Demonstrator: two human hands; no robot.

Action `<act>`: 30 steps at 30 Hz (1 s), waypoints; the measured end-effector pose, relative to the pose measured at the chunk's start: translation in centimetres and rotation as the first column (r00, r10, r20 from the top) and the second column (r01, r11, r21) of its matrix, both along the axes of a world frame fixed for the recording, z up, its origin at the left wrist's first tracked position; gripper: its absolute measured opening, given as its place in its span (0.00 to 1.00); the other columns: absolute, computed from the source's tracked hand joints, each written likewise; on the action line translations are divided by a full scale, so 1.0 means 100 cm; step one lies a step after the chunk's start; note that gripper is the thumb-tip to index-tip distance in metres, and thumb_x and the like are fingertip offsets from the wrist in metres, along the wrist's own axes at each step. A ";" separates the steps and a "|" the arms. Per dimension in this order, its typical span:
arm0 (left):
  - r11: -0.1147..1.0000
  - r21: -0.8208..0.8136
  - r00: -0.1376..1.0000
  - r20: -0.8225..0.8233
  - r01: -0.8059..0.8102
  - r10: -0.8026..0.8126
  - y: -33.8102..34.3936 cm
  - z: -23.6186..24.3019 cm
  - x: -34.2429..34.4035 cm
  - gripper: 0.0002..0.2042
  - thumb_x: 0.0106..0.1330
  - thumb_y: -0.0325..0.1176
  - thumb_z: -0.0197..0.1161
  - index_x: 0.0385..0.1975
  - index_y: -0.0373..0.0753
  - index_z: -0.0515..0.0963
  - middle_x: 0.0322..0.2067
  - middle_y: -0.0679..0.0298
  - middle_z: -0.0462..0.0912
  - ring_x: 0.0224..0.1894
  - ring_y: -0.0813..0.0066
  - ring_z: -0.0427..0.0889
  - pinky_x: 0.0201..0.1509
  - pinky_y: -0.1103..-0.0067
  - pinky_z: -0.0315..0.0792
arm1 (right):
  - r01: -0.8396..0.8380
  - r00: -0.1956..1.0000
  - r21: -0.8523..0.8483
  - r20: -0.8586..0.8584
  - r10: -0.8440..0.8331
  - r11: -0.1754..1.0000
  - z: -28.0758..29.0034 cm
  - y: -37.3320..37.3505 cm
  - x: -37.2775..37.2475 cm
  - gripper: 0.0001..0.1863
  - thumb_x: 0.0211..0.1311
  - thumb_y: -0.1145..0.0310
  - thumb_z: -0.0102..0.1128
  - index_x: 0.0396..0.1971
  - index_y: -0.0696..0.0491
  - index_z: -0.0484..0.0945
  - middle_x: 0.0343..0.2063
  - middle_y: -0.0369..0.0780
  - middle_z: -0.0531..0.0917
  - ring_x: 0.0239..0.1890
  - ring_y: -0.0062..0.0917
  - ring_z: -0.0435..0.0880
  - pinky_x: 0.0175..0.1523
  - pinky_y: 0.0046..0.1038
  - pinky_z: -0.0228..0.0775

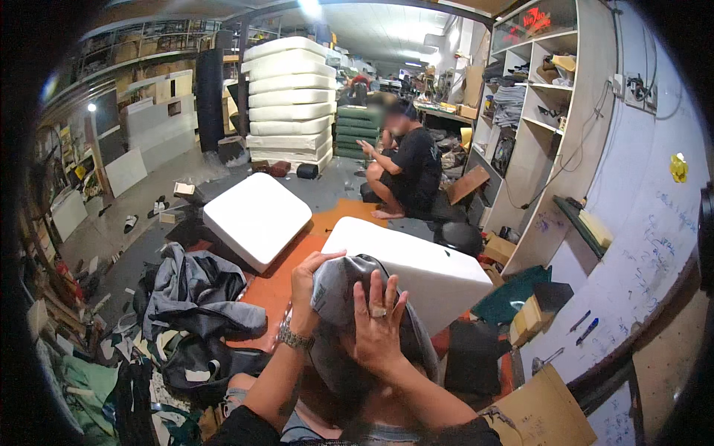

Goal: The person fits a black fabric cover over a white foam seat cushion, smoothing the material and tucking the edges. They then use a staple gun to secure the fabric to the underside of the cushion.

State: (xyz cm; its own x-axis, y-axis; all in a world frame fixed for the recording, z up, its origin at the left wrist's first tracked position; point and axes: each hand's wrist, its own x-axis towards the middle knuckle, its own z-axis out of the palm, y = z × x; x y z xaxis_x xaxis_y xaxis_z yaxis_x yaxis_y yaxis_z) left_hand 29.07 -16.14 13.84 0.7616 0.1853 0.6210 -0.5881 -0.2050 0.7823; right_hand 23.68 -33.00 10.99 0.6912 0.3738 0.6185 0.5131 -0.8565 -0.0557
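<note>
A dark grey fabric cover [335, 286], smooth and slightly shiny in places, is bunched up in front of me. My left hand [305, 290], a metal watch on its wrist, grips the cover's upper left edge with bent fingers. Against the cover's face lies my right hand [379, 323], fingers stretched and spread, with a ring on one of them. Just beyond my hands rests a white foam block [416, 260] with rounded corners. A second white foam cushion [256, 215] lies farther left. More grey fabric [197, 286] is heaped to the left of my hands.
Beyond the foam, a person [409, 160] in dark clothes squats. White cushions [290, 97] are stacked high behind, beside a green stack [357, 130]. Open shelves [532, 97] line the right. Fabric scraps [97, 379] cover the floor at lower left; cardboard [539, 412] lies lower right.
</note>
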 end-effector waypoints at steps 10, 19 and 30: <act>0.975 0.221 0.999 0.036 0.014 -0.022 0.010 0.016 0.014 0.16 0.61 0.23 0.74 0.49 0.36 0.90 0.56 0.56 0.84 0.62 0.65 0.80 0.65 0.74 0.73 | -0.303 0.951 0.304 0.153 0.267 0.903 0.070 -0.075 0.062 0.16 0.63 0.75 0.62 0.50 0.54 0.87 0.44 0.49 0.90 0.49 0.43 0.89 0.56 0.45 0.77; 0.906 0.169 0.895 -0.301 0.389 -0.328 0.010 0.041 0.012 0.23 0.65 0.36 0.79 0.57 0.32 0.85 0.48 0.64 0.90 0.47 0.83 0.83 0.54 0.79 0.78 | -0.390 0.735 0.475 -0.356 0.577 0.789 0.093 -0.097 0.169 0.34 0.61 0.79 0.52 0.71 0.56 0.74 0.69 0.48 0.78 0.72 0.37 0.73 0.76 0.34 0.60; 0.992 0.125 0.992 0.123 -0.018 0.002 -0.016 0.006 0.014 0.10 0.72 0.32 0.70 0.46 0.31 0.86 0.37 0.57 0.89 0.37 0.69 0.86 0.48 0.76 0.79 | -0.309 0.803 0.454 -0.346 0.485 0.835 0.086 -0.100 0.129 0.23 0.71 0.76 0.55 0.64 0.55 0.81 0.39 0.39 0.88 0.40 0.20 0.79 0.51 0.24 0.73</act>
